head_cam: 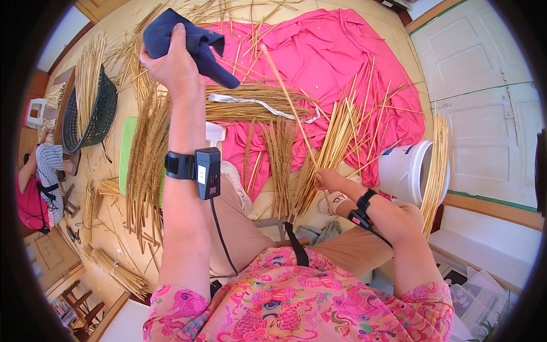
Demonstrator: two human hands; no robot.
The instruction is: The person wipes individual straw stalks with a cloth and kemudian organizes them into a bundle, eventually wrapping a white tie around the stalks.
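My left hand [173,64] is raised at the upper left, clutching a folded dark blue cloth [160,34]. A loose end of the cloth hangs down to the right. Lower right of centre, my right hand [331,179] is closed around a long pale plant stalk [285,89]. The stalk slants up and left from the fist, its far end well to the right of the cloth. Just left of my right hand, a loose pile of pale stalks [337,134] leans across a pink cloth sheet [299,55]. Feathery seed-head stalks [280,158] lie beside that pile.
A bundle of brown stalks [147,162] rests on a green surface [128,149] at left. Beyond are a dark plastic basket [98,115] with stalks and a seated person [36,188]. A white bucket [401,166] lies tipped at right. White doors [483,128] stand behind it.
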